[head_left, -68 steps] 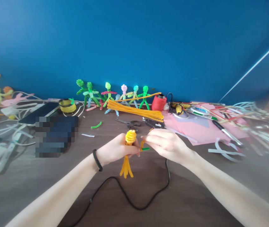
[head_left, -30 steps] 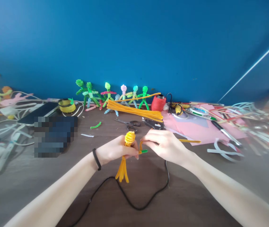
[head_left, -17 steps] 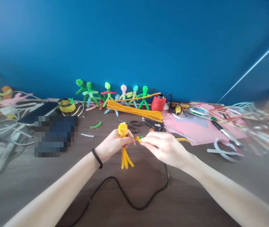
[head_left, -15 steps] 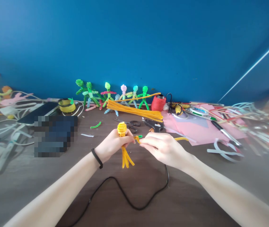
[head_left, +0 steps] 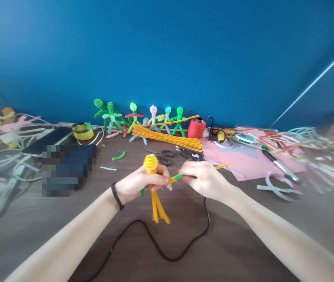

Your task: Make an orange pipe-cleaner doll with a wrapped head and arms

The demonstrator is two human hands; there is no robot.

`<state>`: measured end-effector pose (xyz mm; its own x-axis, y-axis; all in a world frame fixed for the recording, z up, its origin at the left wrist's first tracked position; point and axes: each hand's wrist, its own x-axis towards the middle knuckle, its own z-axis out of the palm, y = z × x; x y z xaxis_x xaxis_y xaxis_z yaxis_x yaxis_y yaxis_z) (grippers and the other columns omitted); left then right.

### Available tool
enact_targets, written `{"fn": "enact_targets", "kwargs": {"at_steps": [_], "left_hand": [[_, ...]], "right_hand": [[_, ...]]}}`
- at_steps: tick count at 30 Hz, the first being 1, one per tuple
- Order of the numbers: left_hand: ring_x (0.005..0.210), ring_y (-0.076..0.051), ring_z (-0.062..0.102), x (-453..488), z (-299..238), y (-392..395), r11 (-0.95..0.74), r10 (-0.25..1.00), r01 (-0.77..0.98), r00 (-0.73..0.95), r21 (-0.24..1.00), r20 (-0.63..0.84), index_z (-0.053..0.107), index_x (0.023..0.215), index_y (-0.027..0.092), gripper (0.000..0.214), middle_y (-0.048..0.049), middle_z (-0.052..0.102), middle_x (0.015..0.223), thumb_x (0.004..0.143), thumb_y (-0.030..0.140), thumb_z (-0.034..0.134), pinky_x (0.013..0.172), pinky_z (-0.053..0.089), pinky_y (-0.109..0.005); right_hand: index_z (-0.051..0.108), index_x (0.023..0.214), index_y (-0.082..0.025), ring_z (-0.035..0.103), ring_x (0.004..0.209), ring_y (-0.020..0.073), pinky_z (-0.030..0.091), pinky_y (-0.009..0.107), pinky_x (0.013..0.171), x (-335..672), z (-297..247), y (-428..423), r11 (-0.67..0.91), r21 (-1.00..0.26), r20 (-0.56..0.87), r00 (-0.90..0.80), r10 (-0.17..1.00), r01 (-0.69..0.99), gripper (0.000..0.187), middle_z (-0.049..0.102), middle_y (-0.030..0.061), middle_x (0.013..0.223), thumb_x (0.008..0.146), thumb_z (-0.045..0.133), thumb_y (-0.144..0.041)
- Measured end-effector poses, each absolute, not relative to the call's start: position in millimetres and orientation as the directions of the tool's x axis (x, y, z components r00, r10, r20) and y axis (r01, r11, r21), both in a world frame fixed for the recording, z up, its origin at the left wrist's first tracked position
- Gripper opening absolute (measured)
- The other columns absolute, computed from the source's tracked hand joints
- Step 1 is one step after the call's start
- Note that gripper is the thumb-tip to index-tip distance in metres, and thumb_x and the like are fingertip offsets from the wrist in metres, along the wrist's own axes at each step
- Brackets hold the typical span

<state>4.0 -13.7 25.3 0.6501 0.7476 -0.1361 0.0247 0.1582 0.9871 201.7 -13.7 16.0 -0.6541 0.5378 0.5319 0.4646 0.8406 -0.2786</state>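
Observation:
My left hand (head_left: 139, 184) is closed round the middle of a yellow pipe-cleaner figure (head_left: 152, 184) with a coiled head on top and loose strands hanging below. A short green pipe-cleaner arm (head_left: 176, 178) sticks out to the right of the figure. My right hand (head_left: 203, 178) pinches an orange pipe cleaner (head_left: 222, 166) that is coiled round the green arm; its free end points up to the right. A black band is on my left wrist.
Several finished pipe-cleaner figures (head_left: 134, 117) stand along the blue wall. A bundle of orange pipe cleaners (head_left: 167, 138), scissors (head_left: 161, 155), a glue gun (head_left: 192, 155) with its black cord (head_left: 161, 243), red yarn (head_left: 197, 127), pink paper (head_left: 243, 160) and cables (head_left: 14, 152) lie around.
Both hands dropped slightly toward me. The orange pipe cleaner is now wound round the green arm, and the figure's strands hang lower. A green tip shows below my left hand.

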Motion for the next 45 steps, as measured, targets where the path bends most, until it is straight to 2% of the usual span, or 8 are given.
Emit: {"fn": "enact_targets", "kwargs": {"at_steps": [3, 7, 11, 16, 25, 29, 35, 45], "left_hand": [[0.041, -0.006, 0.031, 3.1, 29.5, -14.3, 0.171, 0.687, 0.097, 0.702, 0.98, -0.19, 0.059, 0.06, 0.013, 0.01, 0.0055, 0.038, 0.041, 0.067, 0.02, 0.056, 0.043, 0.021, -0.022], [0.043, -0.006, 0.031, 3.7, 33.8, -16.2, 0.143, 0.677, 0.177, 0.7, 0.974, -0.227, 0.059, 0.059, 0.013, 0.011, 0.0048, 0.04, 0.045, 0.066, 0.02, 0.056, 0.042, 0.021, -0.021], [0.045, -0.006, 0.032, 5.6, 35.1, -16.7, 0.109, 0.747, 0.198, 0.63, 0.974, -0.212, 0.059, 0.063, 0.014, 0.013, 0.0046, 0.041, 0.046, 0.068, 0.024, 0.054, 0.044, 0.023, -0.021], [0.042, -0.007, 0.028, 7.6, 35.5, -16.6, 0.092, 0.805, 0.223, 0.557, 0.97, -0.204, 0.06, 0.067, 0.015, 0.02, 0.0061, 0.033, 0.041, 0.073, 0.032, 0.051, 0.044, 0.02, -0.022], [0.044, -0.007, 0.03, 9.3, 36.7, -21.3, 0.063, 0.73, 0.281, 0.641, 0.958, -0.236, 0.066, 0.063, 0.014, 0.015, 0.0046, 0.033, 0.043, 0.068, 0.023, 0.056, 0.043, 0.019, -0.024], [0.045, -0.008, 0.031, 12.0, 35.4, -22.3, 0.045, 0.728, 0.315, 0.64, 0.948, -0.247, 0.067, 0.062, 0.013, 0.015, 0.0039, 0.035, 0.042, 0.067, 0.02, 0.055, 0.043, 0.019, -0.024], [0.043, -0.007, 0.03, 13.3, 35.9, -21.7, 0.064, 0.802, 0.312, 0.549, 0.948, -0.235, 0.065, 0.06, 0.014, 0.014, 0.0051, 0.033, 0.04, 0.066, 0.02, 0.054, 0.043, 0.019, -0.024], [0.044, -0.008, 0.029, 11.3, 31.2, -18.2, 0.013, 0.918, 0.265, 0.379, 0.964, -0.117, 0.062, 0.06, 0.014, 0.015, 0.0051, 0.033, 0.043, 0.067, 0.024, 0.053, 0.044, 0.02, -0.023]], "right_hand": [[0.064, 0.079, -0.013, 0.056, 0.063, 0.0128, 0.044, 0.023, 0.056, 201.6, 17.0, -14.2, 0.846, -0.299, 0.525, -0.665, 0.532, 0.441, 0.017, 0.063, 0.0046, 0.069, 0.081, 0.047, -0.012], [0.065, 0.078, -0.014, 0.058, 0.065, 0.0126, 0.044, 0.022, 0.058, 201.0, 18.4, -15.6, 0.848, -0.31, 0.508, -0.679, 0.53, 0.43, 0.017, 0.064, 0.0044, 0.072, 0.081, 0.048, -0.012], [0.064, 0.077, -0.013, 0.057, 0.064, 0.0133, 0.044, 0.023, 0.057, 201.4, 17.5, -15.1, 0.835, -0.275, 0.511, -0.663, 0.547, 0.477, 0.017, 0.063, 0.0045, 0.069, 0.08, 0.048, -0.012], [0.065, 0.075, -0.013, 0.055, 0.061, 0.013, 0.042, 0.023, 0.055, 202.3, 15.5, -13.3, 0.809, -0.27, 0.471, -0.661, 0.584, 0.523, 0.014, 0.06, 0.0033, 0.064, 0.079, 0.052, -0.016], [0.066, 0.078, -0.014, 0.06, 0.067, 0.0128, 0.045, 0.022, 0.06, 199.9, 14.4, -13.3, 0.795, -0.361, 0.458, -0.65, 0.607, 0.488, 0.012, 0.066, 0.0025, 0.072, 0.077, 0.054, -0.01], [0.065, 0.078, -0.014, 0.059, 0.064, 0.0121, 0.044, 0.021, 0.058, 198.9, 14.3, -17.6, 0.823, -0.289, 0.521, -0.64, 0.564, 0.49, 0.014, 0.065, 0.0032, 0.07, 0.079, 0.052, -0.013], [0.065, 0.077, -0.015, 0.057, 0.063, 0.0118, 0.045, 0.022, 0.058, 199.5, 20.9, -26.5, 0.828, -0.179, 0.616, -0.596, 0.516, 0.531, 0.018, 0.064, 0.0049, 0.071, 0.082, 0.048, -0.017], [0.065, 0.078, -0.016, 0.058, 0.066, 0.0125, 0.046, 0.023, 0.061, 197.4, 19.1, -28.9, 0.85, -0.147, 0.65, -0.599, 0.468, 0.506, 0.018, 0.064, 0.0051, 0.071, 0.083, 0.048, -0.019]]}}
